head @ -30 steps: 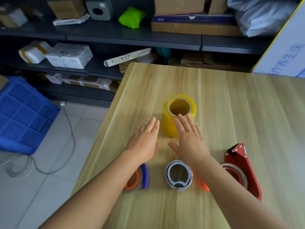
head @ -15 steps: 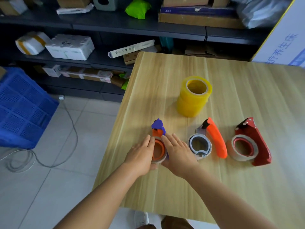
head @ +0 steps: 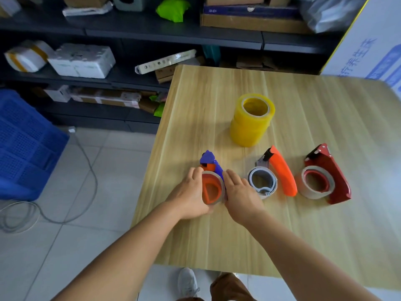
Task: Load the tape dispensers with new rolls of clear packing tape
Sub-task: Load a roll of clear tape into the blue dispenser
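Observation:
Three tape dispensers lie in a row on the wooden table (head: 282, 231). The leftmost is a blue and orange dispenser (head: 211, 183) with a spent core on its hub. My left hand (head: 191, 197) cups its left side and my right hand (head: 240, 193) presses against its right side. To the right lie an orange-handled dispenser (head: 280, 170) with a grey hub, and a red dispenser (head: 325, 177) holding a spent core. A stack of yellowish clear tape rolls (head: 251, 119) stands behind them.
The table's left edge runs close to my left hand, with tiled floor (head: 86, 235), a cable and a blue crate (head: 23, 144) beyond. Dark shelving (head: 152, 29) with boxes stands behind the table. A white printed box (head: 373, 51) sits at the far right.
Both hands drew back from the tape stack to the blue and orange dispenser and now hold it from both sides. The view shifted back, so all three dispensers show.

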Demonstrator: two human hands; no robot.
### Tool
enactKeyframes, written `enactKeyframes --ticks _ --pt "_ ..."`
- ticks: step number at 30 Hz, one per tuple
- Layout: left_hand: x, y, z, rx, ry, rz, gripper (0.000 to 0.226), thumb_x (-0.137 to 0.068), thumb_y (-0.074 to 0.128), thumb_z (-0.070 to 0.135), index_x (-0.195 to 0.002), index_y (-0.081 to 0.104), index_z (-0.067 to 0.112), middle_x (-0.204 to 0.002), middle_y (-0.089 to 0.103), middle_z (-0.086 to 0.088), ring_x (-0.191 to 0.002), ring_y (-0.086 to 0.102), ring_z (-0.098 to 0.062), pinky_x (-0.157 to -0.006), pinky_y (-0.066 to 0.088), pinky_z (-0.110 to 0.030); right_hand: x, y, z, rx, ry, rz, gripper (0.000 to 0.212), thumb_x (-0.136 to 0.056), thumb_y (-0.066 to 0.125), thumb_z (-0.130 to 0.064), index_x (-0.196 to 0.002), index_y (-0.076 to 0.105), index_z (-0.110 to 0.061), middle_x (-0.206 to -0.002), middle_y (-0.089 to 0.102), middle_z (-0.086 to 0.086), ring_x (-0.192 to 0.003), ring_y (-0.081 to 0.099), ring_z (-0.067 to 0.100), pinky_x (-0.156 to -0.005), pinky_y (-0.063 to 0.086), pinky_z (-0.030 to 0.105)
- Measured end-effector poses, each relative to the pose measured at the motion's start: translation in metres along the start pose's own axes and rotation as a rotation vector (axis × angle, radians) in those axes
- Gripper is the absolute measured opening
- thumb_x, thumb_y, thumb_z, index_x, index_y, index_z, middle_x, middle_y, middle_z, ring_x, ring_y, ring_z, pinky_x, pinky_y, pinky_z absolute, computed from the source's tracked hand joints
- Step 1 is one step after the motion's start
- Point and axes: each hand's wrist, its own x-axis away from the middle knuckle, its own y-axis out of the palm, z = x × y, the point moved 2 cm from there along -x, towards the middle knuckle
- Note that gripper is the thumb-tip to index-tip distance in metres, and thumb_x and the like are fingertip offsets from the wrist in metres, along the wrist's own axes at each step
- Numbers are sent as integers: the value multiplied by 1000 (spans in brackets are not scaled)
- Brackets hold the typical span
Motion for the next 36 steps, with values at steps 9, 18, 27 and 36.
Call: enactKeyframes --ticks 9,18,27,36 --pt "5 -19 -15 23 -34 56 105 -69 74 41 -149 8 25 -150 16 8 -132 38 -18 -94 42 -29 -10 -10 -4 91 17 -72 67 -84 55 3 -143 25 -11 -136 35 7 -116 50 27 -79 45 35" --pt "-18 -47 -21 127 -99 221 101 -68 78 38 -147 16 21 -145 21 5 -127 40 -15 -93 40 -27 -31 -34 -2 123 -83 43 88 -85 62 -15 -152 5 -18 -143 29 4 -127 38 27 -101 36 33" --pt "-58 -54 -37 68 -264 250 104 -74 76 43 -151 11 18 -153 17 1 -139 24 -20 -103 36 -36 -89 -32 -54 -42 -241 -116 89 -82 58 -12 -154 6 -13 -157 23 4 -142 25 23 -114 21 33" --pt "-91 -51 -43 68 -320 143 98 -82 69 39 -153 5 16 -161 12 -2 -146 18 -22 -115 24 -38 -124 -41 -52 -30 -267 -147 77 -90 51 -17 -154 8 -13 -160 19 3 -144 23 23 -115 21 32"
